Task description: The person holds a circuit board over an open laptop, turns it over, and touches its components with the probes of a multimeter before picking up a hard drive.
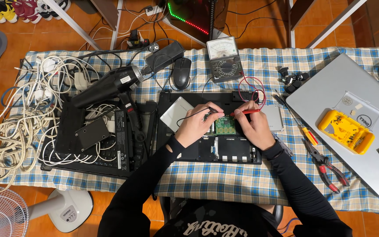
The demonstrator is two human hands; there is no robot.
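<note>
An opened black laptop base point(207, 151) lies on the checked tablecloth, with a green circuit board point(225, 126) exposed in its middle. My left hand point(194, 126) pinches a black test probe point(210, 110) whose tip rests on the board's upper left. My right hand point(254, 125) grips a red test probe point(245, 112), its tip touching the board's top edge. Red and black leads point(252, 87) run back to an analog multimeter point(224, 59) standing behind the laptop. Both of my sleeves are black.
A black heat gun point(110, 85), a mouse point(181, 72) and tangled white cables point(27, 109) sit at the left. A silver laptop lid point(343, 83) carrying a yellow screwdriver-bit case point(346, 131) lies at the right, with red-handled pliers point(327, 166) beside it. A fan point(1, 210) stands on the floor.
</note>
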